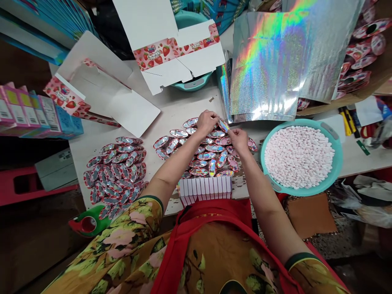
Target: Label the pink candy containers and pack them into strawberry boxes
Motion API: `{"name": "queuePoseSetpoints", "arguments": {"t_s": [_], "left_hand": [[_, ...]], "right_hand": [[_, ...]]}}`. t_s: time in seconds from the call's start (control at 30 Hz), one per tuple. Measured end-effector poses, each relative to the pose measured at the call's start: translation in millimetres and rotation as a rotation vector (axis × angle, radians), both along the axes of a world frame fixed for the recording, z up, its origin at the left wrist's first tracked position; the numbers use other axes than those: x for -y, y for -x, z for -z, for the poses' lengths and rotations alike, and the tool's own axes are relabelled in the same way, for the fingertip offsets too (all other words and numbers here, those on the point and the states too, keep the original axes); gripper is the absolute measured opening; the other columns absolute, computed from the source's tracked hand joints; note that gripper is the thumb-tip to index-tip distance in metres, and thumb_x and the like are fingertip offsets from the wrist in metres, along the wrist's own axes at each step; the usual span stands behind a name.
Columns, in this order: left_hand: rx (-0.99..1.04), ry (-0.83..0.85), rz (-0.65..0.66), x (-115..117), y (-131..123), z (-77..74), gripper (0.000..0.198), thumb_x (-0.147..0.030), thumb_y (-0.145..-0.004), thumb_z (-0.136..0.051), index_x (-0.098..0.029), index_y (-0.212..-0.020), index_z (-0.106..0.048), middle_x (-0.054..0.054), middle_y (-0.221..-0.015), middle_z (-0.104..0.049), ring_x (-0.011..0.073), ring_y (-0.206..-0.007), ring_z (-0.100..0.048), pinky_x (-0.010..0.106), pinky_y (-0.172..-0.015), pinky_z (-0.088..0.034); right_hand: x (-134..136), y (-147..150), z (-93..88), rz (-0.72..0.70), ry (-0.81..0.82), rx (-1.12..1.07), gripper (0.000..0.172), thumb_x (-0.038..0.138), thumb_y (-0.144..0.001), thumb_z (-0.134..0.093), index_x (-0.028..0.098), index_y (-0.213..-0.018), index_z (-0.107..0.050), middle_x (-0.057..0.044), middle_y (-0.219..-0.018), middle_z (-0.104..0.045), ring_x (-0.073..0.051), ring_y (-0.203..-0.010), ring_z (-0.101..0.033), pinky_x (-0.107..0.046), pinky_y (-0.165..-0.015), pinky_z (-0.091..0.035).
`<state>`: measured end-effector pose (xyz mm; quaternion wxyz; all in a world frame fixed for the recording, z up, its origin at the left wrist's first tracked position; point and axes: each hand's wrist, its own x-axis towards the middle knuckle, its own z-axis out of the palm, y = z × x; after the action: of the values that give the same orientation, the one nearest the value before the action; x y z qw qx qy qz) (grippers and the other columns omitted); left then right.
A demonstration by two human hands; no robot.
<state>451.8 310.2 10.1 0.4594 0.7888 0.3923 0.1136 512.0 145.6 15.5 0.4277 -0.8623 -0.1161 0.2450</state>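
Starting at the bottom of the frame, a floral sleeve and red apron fill the foreground, with a green tape dispenser (87, 222) at lower left. Just above the apron, a row of small white cartons (204, 188) stands on the table (171, 110) edge. Both forearms reach up to frame centre. The left hand (207, 121) and the right hand (239, 139) each pinch, fingers pressed together, one end of a single shiny oval packet (223, 125), held just above the central heap of oval packets (199, 151). A second heap (118, 173) lies at centre left. A teal basin (332, 139) of pale pink candies (298, 157) sits at right. Farther up lie flat strawberry-printed cartons (171, 51) and holographic foil sheets (275, 61).
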Motion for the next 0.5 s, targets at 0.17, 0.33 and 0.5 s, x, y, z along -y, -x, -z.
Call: {"name": "queuePoseSetpoints", "arguments": {"t_s": [0.17, 0.33, 0.5], "left_hand": [[-0.071, -0.129, 0.043, 0.8, -8.0, 9.6, 0.012, -0.015, -0.076, -0.068, -0.023, -0.07, -0.074, 0.008, -0.092, -0.067, 0.0282, -0.101, -0.058, 0.041, -0.092, -0.046], [-0.142, -0.247, 0.094, 5.6, -11.6, 10.7, 0.015, -0.016, -0.082, -0.064, -0.023, -0.072, -0.071, 0.011, -0.101, -0.067, 0.0347, -0.114, -0.053, 0.049, -0.097, -0.042], [-0.166, -0.259, 0.178, 1.5, -13.6, 4.8, 0.015, -0.012, -0.083, -0.06, -0.021, -0.073, -0.067, 0.014, -0.106, -0.066, 0.0379, -0.119, -0.052, 0.054, -0.102, -0.037]], "right_hand": [[-2.7, -4.1, 3.2, -0.061, 0.199, 0.134, 0.021, 0.032, -0.079, -0.063, 0.015, -0.067, -0.07, -0.002, -0.061, -0.065, -0.018, -0.064, -0.059, -0.028, -0.066, -0.042], [-8.2, -4.5, -1.4, -0.123, 0.367, 0.249, 0.021, 0.028, -0.08, -0.062, 0.017, -0.064, -0.071, -0.005, -0.061, -0.065, -0.019, -0.063, -0.058, -0.028, -0.065, -0.041], [-7.5, -13.0, -8.3, -0.188, 0.454, 0.213, 0.026, 0.029, -0.082, -0.066, 0.017, -0.059, -0.066, -0.008, -0.063, -0.067, -0.02, -0.065, -0.059, -0.03, -0.066, -0.04]]}}
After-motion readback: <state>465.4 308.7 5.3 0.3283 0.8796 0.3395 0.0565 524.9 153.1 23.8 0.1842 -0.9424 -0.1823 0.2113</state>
